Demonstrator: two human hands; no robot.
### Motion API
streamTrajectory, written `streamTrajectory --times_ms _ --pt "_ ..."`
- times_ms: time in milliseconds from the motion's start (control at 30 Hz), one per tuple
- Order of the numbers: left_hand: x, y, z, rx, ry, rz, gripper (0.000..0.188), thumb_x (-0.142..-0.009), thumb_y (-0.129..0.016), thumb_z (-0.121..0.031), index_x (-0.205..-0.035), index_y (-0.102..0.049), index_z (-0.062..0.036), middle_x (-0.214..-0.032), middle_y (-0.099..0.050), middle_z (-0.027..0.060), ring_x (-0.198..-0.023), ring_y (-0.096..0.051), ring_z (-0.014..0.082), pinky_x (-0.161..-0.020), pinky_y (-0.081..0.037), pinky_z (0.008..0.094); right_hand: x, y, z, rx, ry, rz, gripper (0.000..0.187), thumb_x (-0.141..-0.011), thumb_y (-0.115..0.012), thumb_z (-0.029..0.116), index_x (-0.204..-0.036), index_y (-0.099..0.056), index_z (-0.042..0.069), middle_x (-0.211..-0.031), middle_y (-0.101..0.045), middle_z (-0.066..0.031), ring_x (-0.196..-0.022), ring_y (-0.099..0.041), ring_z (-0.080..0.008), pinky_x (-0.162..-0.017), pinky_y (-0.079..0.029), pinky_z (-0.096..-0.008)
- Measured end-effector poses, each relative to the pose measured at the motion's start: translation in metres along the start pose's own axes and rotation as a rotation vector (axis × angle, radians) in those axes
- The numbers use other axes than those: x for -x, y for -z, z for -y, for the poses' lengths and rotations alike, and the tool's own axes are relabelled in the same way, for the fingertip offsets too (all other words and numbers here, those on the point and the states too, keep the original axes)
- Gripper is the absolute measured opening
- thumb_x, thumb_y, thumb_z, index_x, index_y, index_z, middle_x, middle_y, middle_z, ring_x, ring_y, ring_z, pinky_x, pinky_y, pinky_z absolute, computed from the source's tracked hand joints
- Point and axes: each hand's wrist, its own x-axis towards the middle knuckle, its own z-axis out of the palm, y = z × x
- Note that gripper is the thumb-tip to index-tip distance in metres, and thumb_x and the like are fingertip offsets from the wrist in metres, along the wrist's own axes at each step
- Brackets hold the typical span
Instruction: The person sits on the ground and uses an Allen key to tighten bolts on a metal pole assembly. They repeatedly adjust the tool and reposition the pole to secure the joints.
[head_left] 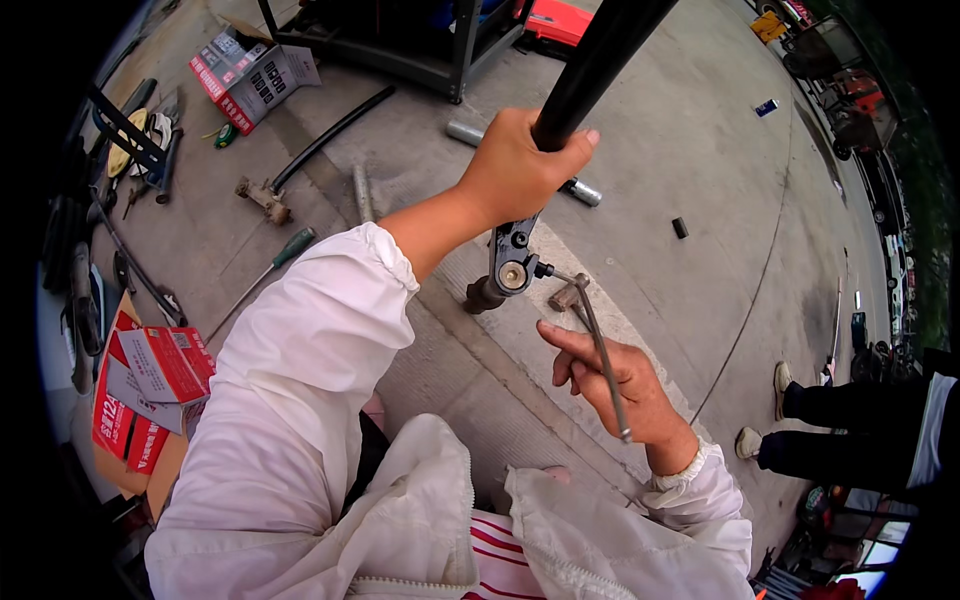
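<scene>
My left hand is closed round a thick black tube, which slants up to the right. At the tube's lower end is a black clamp joint with a round metal centre and bolts. A thin L-shaped metal bar, which looks like a hex key, meets the bolt on the joint's right side. Its long arm passes in front of my right hand. That hand's upper finger is stretched out and the others are half curled, not wrapped round the bar. Whether it touches the bar is hard to tell.
A hammer, a screwdriver and metal tubes lie on the concrete to the left. Cardboard boxes stand farther left, near a dark metal frame. A person's legs are at the right.
</scene>
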Motion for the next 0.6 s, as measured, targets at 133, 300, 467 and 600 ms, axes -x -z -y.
streamTrajectory --times_ms 133,300,467,600 --pt "-0.001 -0.005 -0.003 -0.008 0.019 0.013 0.039 -0.094 -0.070 -0.025 -0.066 -0.057 -0.0017 -0.055 -0.048 -0.0034 -0.057 -0.041 0.0058 -0.050 -0.035 0.0306 -0.032 0.036 -0.024 0.159 0.030 -0.318 0.052 -0.088 -0.045 -0.012 -0.132 -0.066 0.004 -0.090 -0.065 -0.0064 -0.082 -0.061 -0.0143 -0.078 -0.051 -0.0281" --pt "0.002 -0.003 -0.004 -0.003 -0.022 -0.008 0.041 -0.097 -0.068 -0.022 -0.063 -0.053 -0.0061 -0.054 -0.047 -0.0043 -0.051 -0.043 0.0043 -0.047 -0.034 0.0275 -0.070 0.010 -0.097 0.221 -0.099 -0.221 0.048 -0.083 -0.046 -0.010 -0.123 -0.068 0.005 -0.125 -0.061 -0.0154 -0.115 -0.060 -0.0318 -0.102 -0.047 -0.0383" --pt "0.000 0.003 -0.001 0.023 0.019 0.003 0.041 -0.094 -0.070 -0.025 -0.065 -0.054 -0.0028 -0.056 -0.047 -0.0036 -0.057 -0.040 0.0056 -0.050 -0.034 0.0305 -0.025 -0.040 -0.105 0.289 0.067 -0.185 0.046 -0.089 -0.052 -0.004 -0.133 -0.057 0.001 -0.124 -0.062 -0.0190 -0.120 -0.058 -0.0367 -0.106 -0.044 -0.0427" --pt "-0.002 0.002 -0.002 -0.001 -0.007 0.022 0.039 -0.098 -0.067 -0.019 -0.063 -0.053 -0.0075 -0.053 -0.049 -0.0044 -0.047 -0.044 0.0040 -0.045 -0.034 0.0254 -0.011 -0.044 -0.094 0.315 0.052 -0.263 0.046 -0.090 -0.056 -0.004 -0.135 -0.054 0.000 -0.115 -0.065 -0.0199 -0.108 -0.062 -0.0378 -0.097 -0.049 -0.0438"
